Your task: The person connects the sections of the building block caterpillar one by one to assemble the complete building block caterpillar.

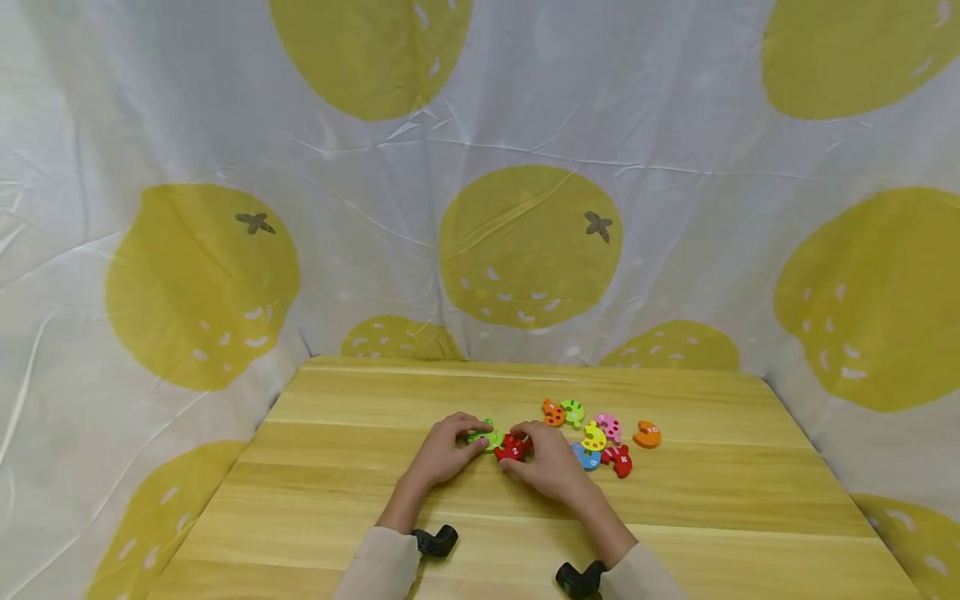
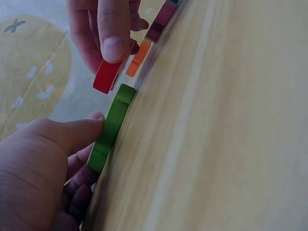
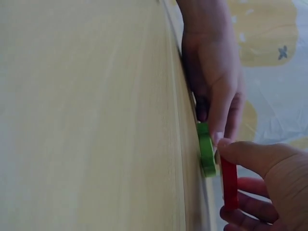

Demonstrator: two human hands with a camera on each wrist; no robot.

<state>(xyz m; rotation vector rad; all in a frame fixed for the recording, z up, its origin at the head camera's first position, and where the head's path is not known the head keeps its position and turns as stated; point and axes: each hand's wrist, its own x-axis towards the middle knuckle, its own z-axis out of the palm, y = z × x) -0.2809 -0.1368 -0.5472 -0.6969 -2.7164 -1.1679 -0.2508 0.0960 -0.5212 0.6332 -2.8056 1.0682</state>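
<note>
My left hand [image 1: 444,450] holds a green puzzle piece [image 2: 111,130] flat on the wooden table, thumb on its near edge and fingers round the far side. In my right hand [image 1: 551,460] a red puzzle piece [image 1: 512,448] marked 2 is pinched between thumb and fingers. In the left wrist view the red piece is raised a little above the table, close to the end of the green one. The right wrist view shows the red piece [image 3: 229,183] upright on edge to that camera, beside the green piece [image 3: 206,150].
Right of my hands lie several more pieces: orange [image 1: 553,412], light green [image 1: 572,412], pink [image 1: 609,427], yellow [image 1: 594,437], blue [image 1: 587,456] and red [image 1: 618,460]. An orange piece [image 1: 647,434] marked 10 lies apart. A lemon-patterned curtain [image 1: 675,250] hangs behind the table [image 1: 712,500].
</note>
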